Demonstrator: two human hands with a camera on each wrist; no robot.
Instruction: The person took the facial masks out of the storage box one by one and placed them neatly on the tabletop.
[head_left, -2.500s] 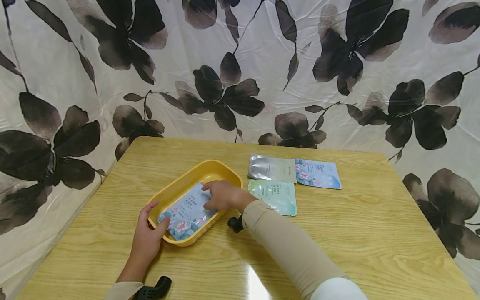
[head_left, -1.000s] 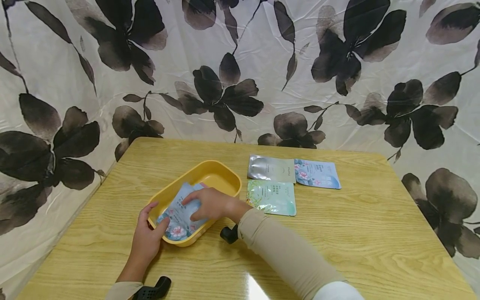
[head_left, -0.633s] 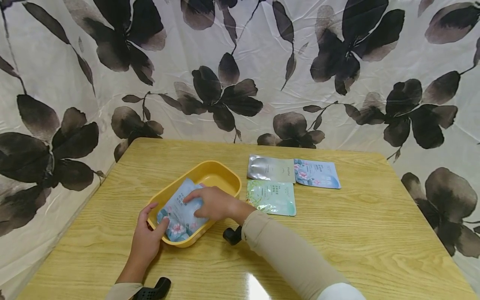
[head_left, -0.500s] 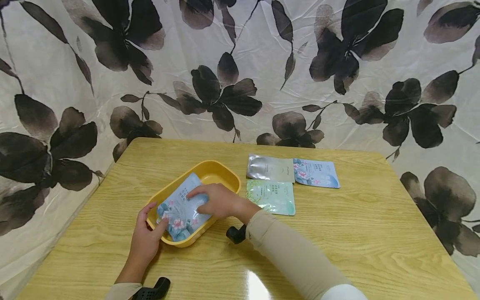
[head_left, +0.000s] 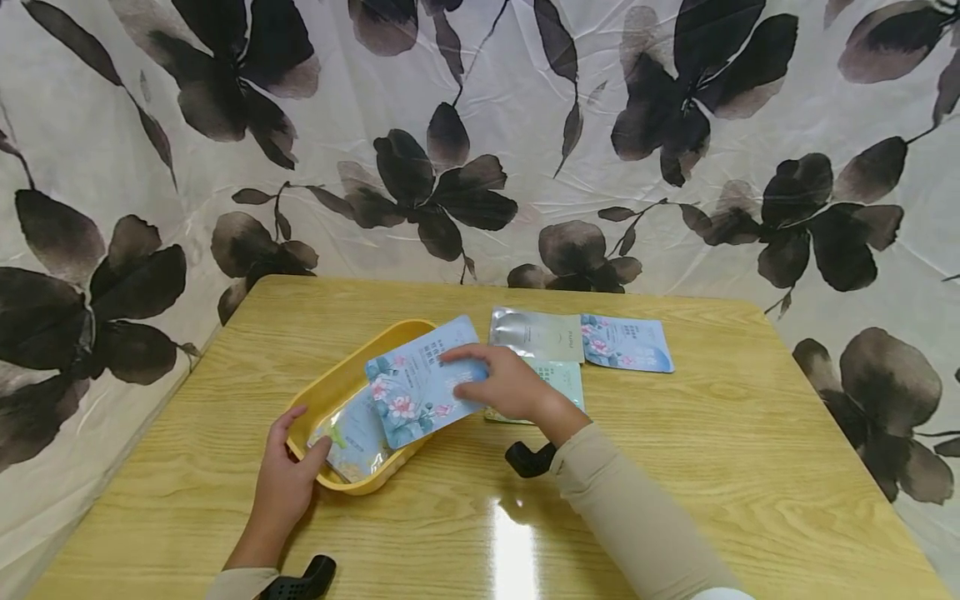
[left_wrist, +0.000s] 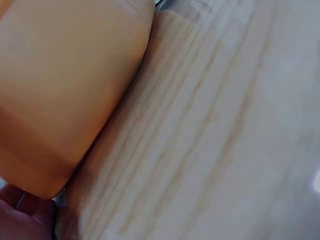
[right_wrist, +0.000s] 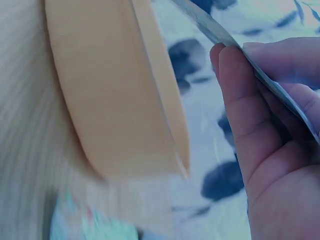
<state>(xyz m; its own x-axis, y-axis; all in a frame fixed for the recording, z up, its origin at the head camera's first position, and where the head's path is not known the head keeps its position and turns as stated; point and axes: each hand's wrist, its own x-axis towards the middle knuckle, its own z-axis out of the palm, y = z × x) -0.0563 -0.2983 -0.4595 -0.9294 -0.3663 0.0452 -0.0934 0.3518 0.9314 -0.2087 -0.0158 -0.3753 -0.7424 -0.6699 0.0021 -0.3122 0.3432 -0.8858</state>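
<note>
My right hand [head_left: 517,383] pinches a blue floral sheet-mask packet [head_left: 416,392] between thumb and fingers, holding it tilted above the right part of a yellow plastic tray [head_left: 330,387]. In the right wrist view the packet [right_wrist: 215,31] shows edge-on between the fingers. My left hand [head_left: 283,479] grips the tray's near left end, its thumb over the rim. Inside the tray lies another pale blue packet [head_left: 352,446] with a green and yellow print, partly hidden by the held one. The left wrist view shows mostly the tray's outer wall [left_wrist: 65,90].
To the tray's right lie a silver packet [head_left: 534,333], a blue floral packet [head_left: 630,343] and a green packet [head_left: 567,379], partly covered by my right hand. The wooden table [head_left: 420,533] ends at a floral curtain [head_left: 465,75] behind it.
My right hand has lifted the blue floral packet up and to the right, out of the tray, uncovering a different packet beneath. The left hand has stayed on the tray.
</note>
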